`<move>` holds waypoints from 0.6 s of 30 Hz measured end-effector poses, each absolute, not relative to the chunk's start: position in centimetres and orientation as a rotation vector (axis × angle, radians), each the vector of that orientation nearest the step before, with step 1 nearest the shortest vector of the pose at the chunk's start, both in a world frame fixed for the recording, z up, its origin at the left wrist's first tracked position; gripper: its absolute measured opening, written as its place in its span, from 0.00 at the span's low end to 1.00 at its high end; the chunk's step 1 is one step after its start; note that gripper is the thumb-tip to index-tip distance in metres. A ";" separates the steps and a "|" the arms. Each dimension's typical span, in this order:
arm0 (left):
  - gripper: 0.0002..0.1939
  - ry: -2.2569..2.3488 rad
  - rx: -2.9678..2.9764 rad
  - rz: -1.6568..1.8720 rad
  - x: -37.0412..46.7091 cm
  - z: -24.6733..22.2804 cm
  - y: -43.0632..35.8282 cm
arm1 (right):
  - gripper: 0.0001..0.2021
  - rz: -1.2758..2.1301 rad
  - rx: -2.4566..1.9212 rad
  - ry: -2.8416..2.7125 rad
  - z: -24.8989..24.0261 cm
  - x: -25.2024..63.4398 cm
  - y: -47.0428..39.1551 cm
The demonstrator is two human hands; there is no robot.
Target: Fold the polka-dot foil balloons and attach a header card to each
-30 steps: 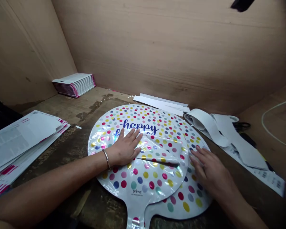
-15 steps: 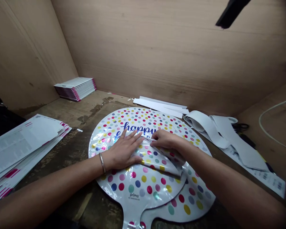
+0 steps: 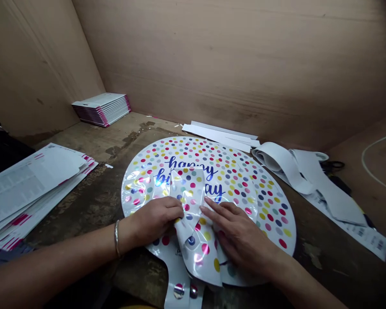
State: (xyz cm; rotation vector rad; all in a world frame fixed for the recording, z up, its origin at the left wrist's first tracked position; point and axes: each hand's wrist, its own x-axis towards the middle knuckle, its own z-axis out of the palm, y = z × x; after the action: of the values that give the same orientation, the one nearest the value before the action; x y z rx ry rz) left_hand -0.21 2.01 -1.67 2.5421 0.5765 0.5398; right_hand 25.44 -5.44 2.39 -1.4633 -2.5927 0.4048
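Flat foil balloons (image 3: 241, 171) with coloured dots and blue "happy birthday" lettering lie overlapping on the table, their necks toward me. On top is a folded dotted foil balloon (image 3: 188, 189), its lower part bent up and curling toward me. My left hand (image 3: 159, 219) is closed on the left edge of this folded balloon, thumb and fingers pinching it. Along its right edge rests my right hand (image 3: 241, 234), fingers stretched out and touching the foil; the thumb is hidden.
Printed cards (image 3: 35, 184) are piled at the left. A neat stack of folded cards (image 3: 101, 110) stands in the back left corner. White paper strips (image 3: 220, 135) lie by the back wall, with a loose label roll (image 3: 283, 167) and black-handled scissors (image 3: 336, 165) at the right.
The folded balloon has turned, so its strip now points away from me. My left hand went from lying flat to pinching; my right hand opened out and moved nearer me.
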 end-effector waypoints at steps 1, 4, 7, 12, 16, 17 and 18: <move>0.13 0.552 2.530 0.537 -0.4 -1.7 1.9 | 0.34 0.428 -1.448 -2.610 2.2 25.2 -5.7; 0.14 0.559 2.490 0.574 -0.9 -2.1 1.5 | 0.28 0.457 -1.481 -2.537 1.1 24.4 -5.9; 0.12 0.698 2.448 0.639 -1.3 -2.2 0.9 | 0.22 0.444 -1.477 -2.380 0.0 24.0 -5.6; 0.07 1.086 2.379 0.604 -0.9 -1.4 0.2 | 0.12 0.618 -1.649 -1.996 -0.2 23.3 -4.4; 0.08 1.396 2.287 0.598 0.3 -1.2 0.4 | 0.13 0.653 -1.917 -1.724 0.3 22.2 -3.2; 0.06 1.429 2.258 0.606 0.5 -1.3 0.6 | 0.12 0.636 -1.965 -1.692 0.4 22.0 -2.9; 0.04 1.449 2.224 0.622 0.6 -1.4 0.8 | 0.12 0.615 -2.003 -1.666 0.4 21.8 -2.7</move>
State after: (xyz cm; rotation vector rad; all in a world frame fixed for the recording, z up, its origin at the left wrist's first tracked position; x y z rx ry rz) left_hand 0.64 0.76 -1.39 2.2237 1.4486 0.6217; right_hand 21.78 -2.67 0.36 -2.0031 -1.6660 0.6154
